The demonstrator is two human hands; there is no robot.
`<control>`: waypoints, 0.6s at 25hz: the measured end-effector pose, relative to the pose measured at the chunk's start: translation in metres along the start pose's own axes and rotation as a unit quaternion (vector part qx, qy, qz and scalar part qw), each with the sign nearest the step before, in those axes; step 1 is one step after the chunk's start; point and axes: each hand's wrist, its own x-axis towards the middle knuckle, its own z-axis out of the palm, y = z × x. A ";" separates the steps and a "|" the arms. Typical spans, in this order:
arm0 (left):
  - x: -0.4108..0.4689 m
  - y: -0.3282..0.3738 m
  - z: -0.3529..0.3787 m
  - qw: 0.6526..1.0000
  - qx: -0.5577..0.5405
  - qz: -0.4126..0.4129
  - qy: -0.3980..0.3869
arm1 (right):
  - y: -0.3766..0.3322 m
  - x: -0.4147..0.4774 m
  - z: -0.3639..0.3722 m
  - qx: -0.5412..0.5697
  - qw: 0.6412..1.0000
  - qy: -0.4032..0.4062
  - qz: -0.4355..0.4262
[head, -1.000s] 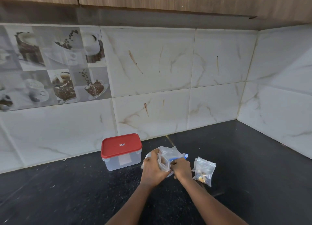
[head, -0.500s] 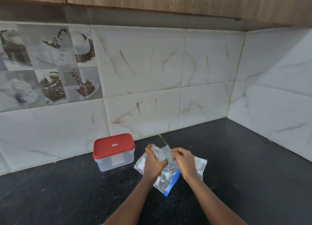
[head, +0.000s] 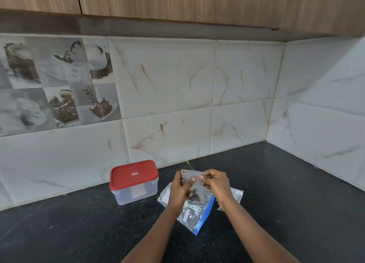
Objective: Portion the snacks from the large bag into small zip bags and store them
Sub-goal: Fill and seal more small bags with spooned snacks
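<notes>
I hold a small clear zip bag (head: pixel 194 185) upright above the counter, with dark and tan snack pieces in its bottom. My left hand (head: pixel 179 187) pinches its left top edge and my right hand (head: pixel 216 182) pinches the right top edge. Under my hands lies the large clear bag (head: pixel 194 215) with a blue zip strip, flat on the black counter (head: pixel 276 193). Another small zip bag (head: pixel 236 194) lies to the right, partly hidden by my right wrist.
A clear plastic box with a red lid (head: pixel 134 181) stands shut at the left, close to the tiled wall (head: pixel 167 104). The walls meet in a corner at the back right. Wooden cabinets (head: pixel 197 4) hang overhead.
The small zip bag has come up out of the large bag, which now lies on the counter. Both hands have shifted to the small bag's top edge.
</notes>
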 end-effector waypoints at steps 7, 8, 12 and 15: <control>0.005 -0.004 -0.004 0.992 -0.091 -0.017 0.091 | 0.006 -0.001 -0.002 0.135 0.990 0.015 0.029; 0.005 -0.005 -0.004 0.990 -0.095 -0.021 0.102 | 0.008 -0.001 -0.001 0.135 0.990 0.018 0.029; 0.006 -0.005 -0.001 0.989 -0.080 -0.020 0.120 | 0.012 0.003 0.002 0.090 0.994 0.046 0.032; 0.009 -0.005 0.002 0.988 -0.048 -0.009 0.143 | 0.012 0.002 0.006 0.087 0.995 0.051 0.023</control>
